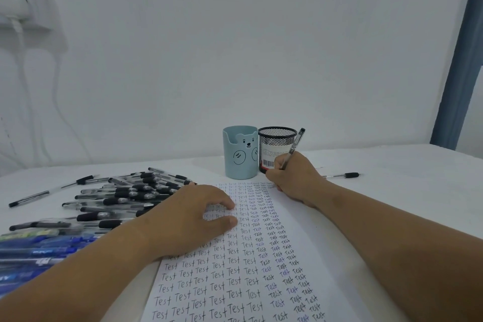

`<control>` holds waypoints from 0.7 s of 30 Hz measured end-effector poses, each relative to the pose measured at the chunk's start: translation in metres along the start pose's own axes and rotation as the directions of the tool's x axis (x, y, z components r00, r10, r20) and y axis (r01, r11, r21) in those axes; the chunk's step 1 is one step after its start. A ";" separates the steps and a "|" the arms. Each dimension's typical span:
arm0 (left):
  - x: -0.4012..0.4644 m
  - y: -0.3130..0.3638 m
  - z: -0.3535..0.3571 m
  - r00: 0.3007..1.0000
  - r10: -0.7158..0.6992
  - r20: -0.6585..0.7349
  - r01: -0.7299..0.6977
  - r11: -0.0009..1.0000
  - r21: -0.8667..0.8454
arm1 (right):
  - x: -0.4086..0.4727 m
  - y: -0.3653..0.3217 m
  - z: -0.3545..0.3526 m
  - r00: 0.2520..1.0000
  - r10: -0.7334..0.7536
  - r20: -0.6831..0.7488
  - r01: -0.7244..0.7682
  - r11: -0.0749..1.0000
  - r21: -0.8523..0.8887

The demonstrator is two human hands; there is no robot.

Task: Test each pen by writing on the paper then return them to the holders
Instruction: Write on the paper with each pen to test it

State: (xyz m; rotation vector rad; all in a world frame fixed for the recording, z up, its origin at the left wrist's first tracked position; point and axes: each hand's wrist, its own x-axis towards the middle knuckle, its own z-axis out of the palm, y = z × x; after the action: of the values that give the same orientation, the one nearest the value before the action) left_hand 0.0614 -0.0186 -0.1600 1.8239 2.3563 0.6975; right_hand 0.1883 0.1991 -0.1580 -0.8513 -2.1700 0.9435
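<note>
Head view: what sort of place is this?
Probably a plain desk against a bare wall in a home or small office: two pen holders, a paper covered in "Test", a pile of pens.

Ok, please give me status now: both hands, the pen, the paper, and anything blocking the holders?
Right hand grips pen, tip at top of paper. Left hand presses paper flat. Blue holder, mesh holder stand unobstructed behind the paper.
</note>
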 end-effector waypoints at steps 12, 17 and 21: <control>-0.001 0.001 -0.001 1.000 0.010 -0.002 -0.010 1.000 -0.004 | 0.002 -0.007 -0.005 0.995 0.014 -0.100 0.012 0.968 0.249; -0.001 0.001 -0.001 1.000 -0.002 -0.004 0.002 1.000 -0.009 | -0.004 -0.023 -0.010 0.981 -0.143 -0.132 0.162 0.976 0.144; -0.002 0.000 0.000 1.000 -0.006 -0.003 0.006 1.000 -0.019 | -0.014 -0.022 -0.010 0.966 -0.250 -0.065 0.252 0.967 0.029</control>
State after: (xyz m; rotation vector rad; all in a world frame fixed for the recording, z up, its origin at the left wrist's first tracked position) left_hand 0.0622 -0.0207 -0.1599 1.8081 2.3478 0.7199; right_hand 0.1976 0.1806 -0.1387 -0.5622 -2.1392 0.8165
